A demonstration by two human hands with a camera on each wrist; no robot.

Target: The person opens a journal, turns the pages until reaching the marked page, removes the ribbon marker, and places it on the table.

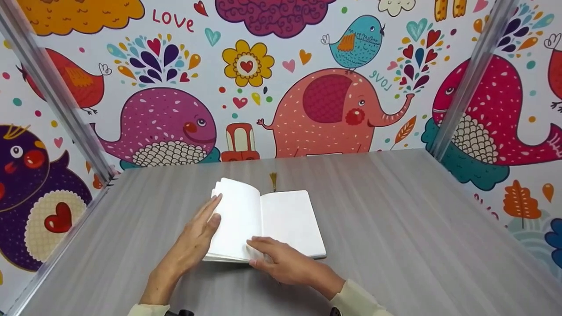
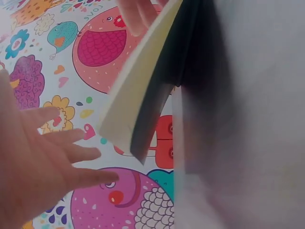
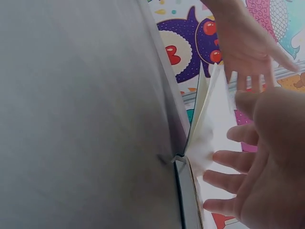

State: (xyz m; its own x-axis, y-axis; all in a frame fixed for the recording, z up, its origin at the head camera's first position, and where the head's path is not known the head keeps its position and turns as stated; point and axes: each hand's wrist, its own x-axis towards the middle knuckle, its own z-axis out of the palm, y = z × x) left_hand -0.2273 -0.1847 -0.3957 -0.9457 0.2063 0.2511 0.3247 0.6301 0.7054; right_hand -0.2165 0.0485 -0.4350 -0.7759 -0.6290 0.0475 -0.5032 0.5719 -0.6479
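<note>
A notebook (image 1: 292,221) lies spread on the grey table, its visible pages blank and white. The left half, with its dark cover (image 2: 155,102), tilts up off the tabletop in both wrist views. My left hand (image 1: 193,237) is at the outer edge of that left half, its fingers extended along the page. Near the bottom of the spine, my right hand (image 1: 287,265) reaches over the lower page edge with straight fingers. In the right wrist view, fingertips (image 3: 221,179) of the right hand are right at the white pages. Neither hand grips anything.
A golden tassel (image 1: 273,181) sticks out past the notebook's top edge. The grey table (image 1: 386,228) stretches around it, bordered by printed wall panels (image 1: 246,101) with cartoon animals. Metal posts (image 1: 465,83) stand at the back corners.
</note>
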